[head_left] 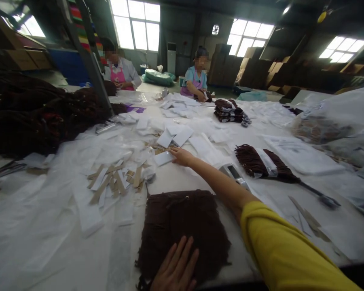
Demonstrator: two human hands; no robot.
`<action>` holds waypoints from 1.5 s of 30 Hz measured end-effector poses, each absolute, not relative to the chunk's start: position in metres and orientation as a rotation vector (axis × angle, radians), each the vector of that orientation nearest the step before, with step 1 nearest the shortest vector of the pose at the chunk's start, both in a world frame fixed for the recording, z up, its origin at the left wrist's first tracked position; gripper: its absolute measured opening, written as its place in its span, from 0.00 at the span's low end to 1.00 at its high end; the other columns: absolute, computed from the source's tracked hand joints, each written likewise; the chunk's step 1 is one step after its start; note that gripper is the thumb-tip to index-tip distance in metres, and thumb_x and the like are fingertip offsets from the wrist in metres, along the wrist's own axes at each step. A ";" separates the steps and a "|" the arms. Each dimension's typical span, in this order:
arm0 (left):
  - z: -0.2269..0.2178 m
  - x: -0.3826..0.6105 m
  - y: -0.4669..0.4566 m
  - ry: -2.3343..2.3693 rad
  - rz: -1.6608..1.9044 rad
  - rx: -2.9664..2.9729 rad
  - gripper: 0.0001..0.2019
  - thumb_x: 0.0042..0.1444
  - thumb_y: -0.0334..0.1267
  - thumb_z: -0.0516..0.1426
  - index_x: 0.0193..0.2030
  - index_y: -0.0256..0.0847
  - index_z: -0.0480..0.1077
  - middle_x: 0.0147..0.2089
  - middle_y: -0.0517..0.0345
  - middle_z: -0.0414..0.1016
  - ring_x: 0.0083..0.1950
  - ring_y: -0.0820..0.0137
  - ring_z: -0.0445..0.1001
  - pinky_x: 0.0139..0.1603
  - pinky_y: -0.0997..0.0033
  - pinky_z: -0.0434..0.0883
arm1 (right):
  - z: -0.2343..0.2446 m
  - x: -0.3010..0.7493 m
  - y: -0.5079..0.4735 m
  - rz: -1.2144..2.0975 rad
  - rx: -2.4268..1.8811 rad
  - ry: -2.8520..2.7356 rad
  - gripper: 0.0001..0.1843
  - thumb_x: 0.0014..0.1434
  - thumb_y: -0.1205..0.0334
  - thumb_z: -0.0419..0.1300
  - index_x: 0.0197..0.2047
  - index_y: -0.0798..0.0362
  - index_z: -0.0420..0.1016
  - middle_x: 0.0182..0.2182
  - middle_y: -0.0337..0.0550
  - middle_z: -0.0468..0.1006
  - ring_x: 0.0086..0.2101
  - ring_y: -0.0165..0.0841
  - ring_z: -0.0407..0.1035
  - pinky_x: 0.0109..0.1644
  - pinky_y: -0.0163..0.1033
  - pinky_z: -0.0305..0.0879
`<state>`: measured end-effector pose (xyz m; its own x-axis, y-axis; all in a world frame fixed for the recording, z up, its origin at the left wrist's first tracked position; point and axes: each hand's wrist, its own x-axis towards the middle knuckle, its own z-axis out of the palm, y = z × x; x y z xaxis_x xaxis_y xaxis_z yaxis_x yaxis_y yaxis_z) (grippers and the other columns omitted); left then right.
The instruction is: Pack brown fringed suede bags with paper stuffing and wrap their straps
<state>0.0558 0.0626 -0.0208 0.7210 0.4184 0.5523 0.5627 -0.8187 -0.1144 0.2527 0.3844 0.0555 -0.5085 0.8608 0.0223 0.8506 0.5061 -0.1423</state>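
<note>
A dark brown fringed bag (182, 222) lies flat on the table in front of me. My left hand (177, 268) rests on its lower part, palm down with the fingers stretched out. Across the table reaches my right arm in a yellow sleeve. At its end, my right hand (181, 157) has its fingers closed on the right end of a small white card (164, 158); the thumb is hard to make out. More white cards (178, 135) lie just beyond that hand, and tan and white strips (115, 182) are heaped to its left.
Right of my arm are a grey device (235, 174) and a banded brown fringed bundle (261, 161). Stacked bundles (229, 111) lie farther back. A dark pile (42, 113) and a metal post (92, 56) stand left. Two people (197, 79) work across the table.
</note>
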 end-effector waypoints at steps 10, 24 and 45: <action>-0.009 0.050 0.054 -0.826 -0.679 -2.901 0.28 0.65 0.44 0.53 0.70 0.39 0.57 0.73 0.50 0.56 0.74 0.57 0.52 0.69 0.57 0.58 | 0.080 0.242 0.367 0.001 -1.547 -2.547 0.21 0.68 0.71 0.48 0.62 0.59 0.65 0.59 0.60 0.69 0.55 0.45 0.66 0.56 0.51 0.65; 0.042 0.021 0.096 -0.708 -0.206 -3.649 0.41 0.48 0.20 0.50 0.71 0.49 0.53 0.73 0.54 0.55 0.74 0.61 0.51 0.72 0.37 0.38 | 0.150 0.294 -0.004 0.374 -1.232 -2.121 0.12 0.64 0.65 0.60 0.49 0.47 0.79 0.41 0.43 0.80 0.40 0.33 0.71 0.46 0.40 0.68; 0.053 0.025 0.097 -0.599 -0.131 -3.494 0.30 0.64 0.42 0.54 0.72 0.47 0.52 0.72 0.49 0.56 0.73 0.58 0.53 0.72 0.45 0.48 | 0.004 0.235 -0.017 -0.090 -1.527 -2.172 0.12 0.65 0.71 0.55 0.45 0.52 0.78 0.41 0.46 0.80 0.38 0.34 0.73 0.39 0.35 0.68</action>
<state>0.0250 0.0970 0.0533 0.9427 0.3336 0.0034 0.3043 -0.8641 0.4009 0.2352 -0.0170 0.0043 -0.2620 0.8701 0.4175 0.9016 0.3750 -0.2158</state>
